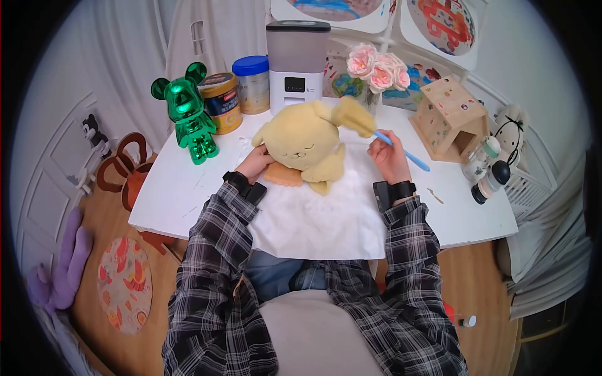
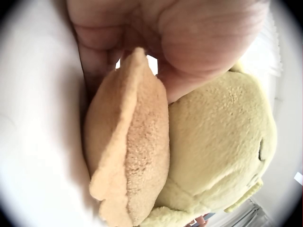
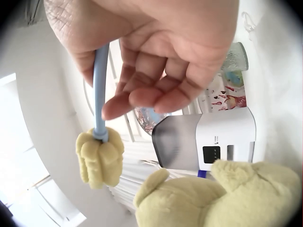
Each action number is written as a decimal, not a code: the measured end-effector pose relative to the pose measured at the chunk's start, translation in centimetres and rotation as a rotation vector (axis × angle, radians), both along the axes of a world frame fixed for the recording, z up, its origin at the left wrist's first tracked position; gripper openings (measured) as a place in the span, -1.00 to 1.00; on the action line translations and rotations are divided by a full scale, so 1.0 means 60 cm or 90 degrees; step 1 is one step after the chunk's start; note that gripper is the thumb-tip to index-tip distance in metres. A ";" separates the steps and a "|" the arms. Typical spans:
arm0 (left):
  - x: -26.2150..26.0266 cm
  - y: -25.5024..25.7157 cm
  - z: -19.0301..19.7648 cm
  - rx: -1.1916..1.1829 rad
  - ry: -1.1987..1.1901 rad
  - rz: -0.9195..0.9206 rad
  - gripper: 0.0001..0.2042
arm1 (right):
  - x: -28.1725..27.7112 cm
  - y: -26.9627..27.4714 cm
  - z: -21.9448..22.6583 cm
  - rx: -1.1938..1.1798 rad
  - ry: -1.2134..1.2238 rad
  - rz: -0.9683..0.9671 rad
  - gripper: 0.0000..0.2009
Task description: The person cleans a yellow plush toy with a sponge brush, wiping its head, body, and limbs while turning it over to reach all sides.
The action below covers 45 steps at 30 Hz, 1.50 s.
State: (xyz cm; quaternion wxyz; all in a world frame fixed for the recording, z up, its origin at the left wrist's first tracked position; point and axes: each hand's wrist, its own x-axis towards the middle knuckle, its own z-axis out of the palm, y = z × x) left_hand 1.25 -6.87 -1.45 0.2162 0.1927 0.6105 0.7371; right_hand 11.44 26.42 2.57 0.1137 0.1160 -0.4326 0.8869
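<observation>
A pale yellow plush toy dog [image 1: 303, 139] sits tilted on a white cloth [image 1: 313, 232] on the table. Under it is its tan, scalloped, biscuit-shaped cushion [image 2: 142, 146]. My left hand [image 1: 254, 164] pinches the cushion's edge between thumb and fingers, beside the plush's head. In my right hand [image 1: 390, 158], a sponge brush with a blue handle [image 3: 100, 90] is held between thumb and index finger, the other fingers loosely bent. The brush's yellow sponge head [image 3: 100, 158] looks blurred in the head view, close beside the plush's head.
Behind the plush stand a white pet feeder [image 1: 298, 69], two cans [image 1: 221, 106] and pink flowers [image 1: 379, 67] in a vase. A shiny green bear figure [image 1: 191, 116] stands left. At right are a wooden house [image 1: 451, 116] and two bottles [image 1: 491, 182] near the table edge.
</observation>
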 end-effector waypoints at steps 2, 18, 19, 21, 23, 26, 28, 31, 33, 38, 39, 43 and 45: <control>-0.003 -0.003 -0.004 0.000 0.001 -0.012 -0.65 | -0.003 -0.002 -0.002 0.121 -0.027 0.000 -0.69; -0.004 -0.002 0.000 0.018 0.004 -0.030 -0.65 | 0.006 -0.013 0.005 0.035 0.025 -0.017 -0.68; -0.005 -0.002 -0.001 0.019 0.007 -0.028 -0.65 | 0.006 -0.018 0.005 0.115 0.014 -0.017 -0.67; -0.007 -0.001 -0.004 0.019 0.014 -0.026 -0.65 | -0.001 -0.018 0.000 0.224 -0.027 -0.004 -0.66; -0.012 -0.002 -0.008 0.014 0.024 -0.036 -0.65 | -0.003 -0.021 -0.005 0.243 -0.067 -0.040 -0.71; -0.006 0.000 0.000 0.003 0.030 -0.030 -0.65 | -0.019 0.011 -0.024 0.140 -0.018 -0.115 -0.76; -0.001 0.001 0.005 -0.006 0.026 -0.022 -0.65 | -0.025 0.049 -0.040 0.086 0.015 -0.110 -0.78; -0.001 0.002 0.007 -0.020 0.023 -0.021 -0.65 | -0.018 0.048 -0.032 0.013 0.062 -0.056 -0.78; -0.004 0.001 0.005 -0.027 0.030 -0.023 -0.65 | -0.003 0.022 -0.009 0.038 0.065 -0.037 -0.75; -0.005 0.000 0.001 -0.006 0.035 -0.022 -0.65 | 0.020 -0.043 0.018 0.375 -0.042 -0.062 -0.66; -0.004 0.001 0.002 -0.002 0.035 -0.026 -0.65 | 0.018 -0.042 0.017 0.371 -0.054 -0.065 -0.72; -0.002 0.001 0.006 -0.026 0.036 -0.024 -0.64 | -0.006 0.005 -0.013 0.253 -0.020 -0.146 -0.78; -0.001 0.001 0.006 -0.030 0.037 -0.020 -0.64 | -0.017 0.046 -0.034 0.208 -0.006 -0.172 -0.79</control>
